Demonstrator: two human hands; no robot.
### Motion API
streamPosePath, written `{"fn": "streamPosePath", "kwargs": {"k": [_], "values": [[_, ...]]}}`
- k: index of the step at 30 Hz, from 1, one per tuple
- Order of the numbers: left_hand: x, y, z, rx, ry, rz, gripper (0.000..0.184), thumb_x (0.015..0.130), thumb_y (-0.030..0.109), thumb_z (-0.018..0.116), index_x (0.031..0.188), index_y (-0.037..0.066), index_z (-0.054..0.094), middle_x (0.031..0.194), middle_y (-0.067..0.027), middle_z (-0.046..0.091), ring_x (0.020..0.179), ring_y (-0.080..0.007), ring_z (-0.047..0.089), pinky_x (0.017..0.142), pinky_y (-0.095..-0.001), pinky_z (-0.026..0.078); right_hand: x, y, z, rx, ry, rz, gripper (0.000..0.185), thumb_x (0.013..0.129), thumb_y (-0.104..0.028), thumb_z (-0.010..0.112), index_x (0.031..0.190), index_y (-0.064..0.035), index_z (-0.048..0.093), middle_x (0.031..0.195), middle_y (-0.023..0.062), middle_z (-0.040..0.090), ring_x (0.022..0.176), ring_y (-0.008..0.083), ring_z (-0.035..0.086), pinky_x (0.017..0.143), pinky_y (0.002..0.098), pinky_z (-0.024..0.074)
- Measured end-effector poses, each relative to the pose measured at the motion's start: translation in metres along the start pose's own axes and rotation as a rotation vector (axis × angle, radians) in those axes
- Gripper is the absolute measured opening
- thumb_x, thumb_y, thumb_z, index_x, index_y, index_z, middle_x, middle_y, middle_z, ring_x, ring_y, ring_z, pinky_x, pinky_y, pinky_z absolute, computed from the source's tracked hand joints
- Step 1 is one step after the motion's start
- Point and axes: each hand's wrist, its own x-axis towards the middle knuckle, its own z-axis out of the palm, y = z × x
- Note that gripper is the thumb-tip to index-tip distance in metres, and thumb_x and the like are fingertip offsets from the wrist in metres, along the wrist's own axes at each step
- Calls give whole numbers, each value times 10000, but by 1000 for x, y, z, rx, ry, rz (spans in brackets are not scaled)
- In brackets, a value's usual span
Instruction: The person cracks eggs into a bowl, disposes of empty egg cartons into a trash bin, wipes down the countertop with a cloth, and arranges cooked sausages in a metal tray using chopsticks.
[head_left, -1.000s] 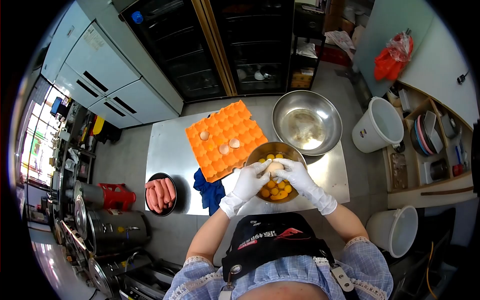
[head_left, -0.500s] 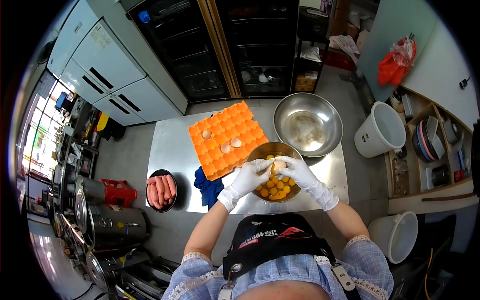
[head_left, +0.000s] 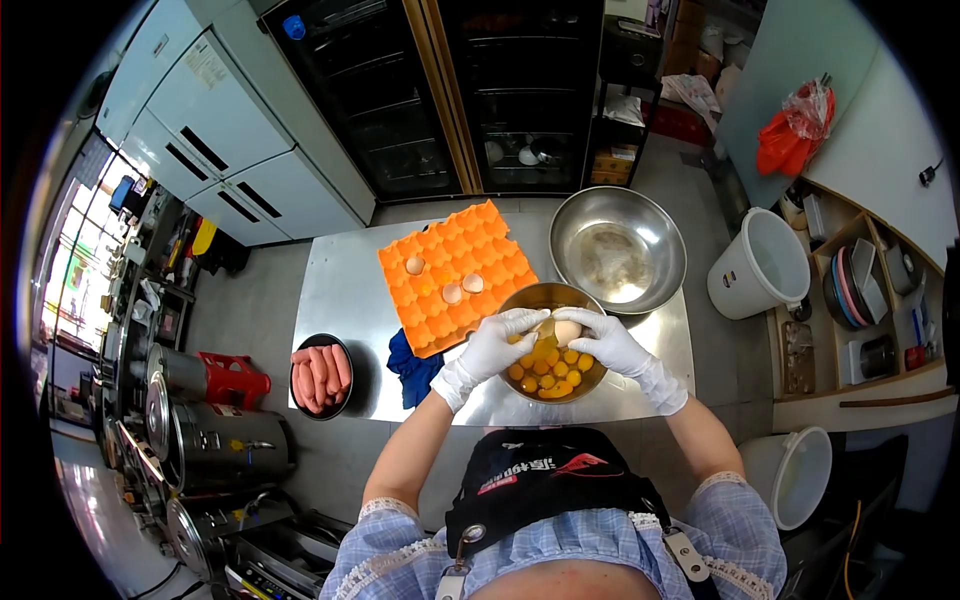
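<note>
Both my hands wear white gloves and work over a steel bowl (head_left: 512, 299) that holds several yolks (head_left: 553, 375) in clear egg white. My right hand (head_left: 615, 345) grips a pale brown eggshell half (head_left: 568, 331) between thumb and fingers. At the fingertips of my left hand (head_left: 495, 347) is a second piece of eggshell (head_left: 544, 328), partly covered by the fingers. Left of the bowl, an orange egg tray (head_left: 432, 240) carries one shell (head_left: 415, 265) near its left side and two opened shells (head_left: 462, 288) toward the middle.
A wide steel basin (head_left: 580, 215) stands behind the bowl on the steel table (head_left: 340, 265). Sausages (head_left: 322, 378) fill a black bowl (head_left: 346, 402) at the table's left end. A blue cloth (head_left: 412, 372) lies by the tray. A white bucket (head_left: 745, 275) stands to the right.
My hands have drawn slightly apart over the bowl, and the egg between them has parted into two shell pieces. The tray and bowls look unmoved.
</note>
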Motion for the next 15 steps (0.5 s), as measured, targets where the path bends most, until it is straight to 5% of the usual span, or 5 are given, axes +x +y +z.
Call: {"fn": "streamPosePath", "kwargs": {"k": [6,15], "values": [[-1,4,-1,364,19,259,428,774,42,582,1197,104,558,1105,-133,581,942,-285,604,787,-316,520,0,-14,-7,-660,-8,-333,482,763,-16,593,1233,-70,503,1210,131,496,1122,306,491,972,344,399],[4,25,-16,762,-107,362,481,770,95,601,1241,128,507,1144,-152,553,944,-279,598,746,-327,534,-10,-30,-11,-910,-27,-314,451,765,-82,608,1205,-103,513,1140,120,487,1021,306,507,881,374,436]]}}
